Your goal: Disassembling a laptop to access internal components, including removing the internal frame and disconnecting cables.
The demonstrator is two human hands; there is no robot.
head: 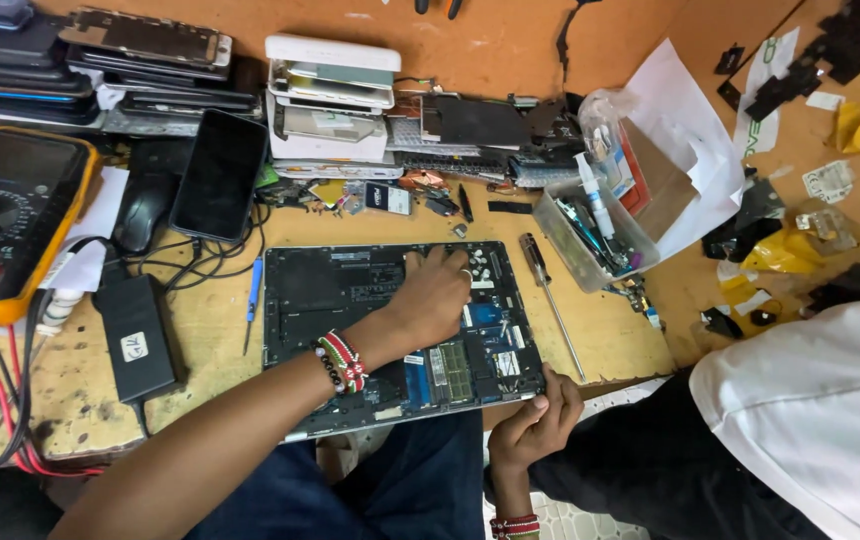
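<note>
Opened dark laptop with exposed boards lies bottom-up at the front edge of the worn wooden workbench. Left hand rests on its upper middle, fingers together and curled down onto the internals; whether they pinch anything, cannot tell. Right hand grips the near right corner, fingers clamped on the edge. Long metal screwdriver just right of it, black power brick left, yellow multimeter far left.

Looks like a small electronics repair shop: scuffed wooden bench, opened laptop, stacked dead phones, a yellow multimeter, screwdriver, loose parts everywhere.
</note>
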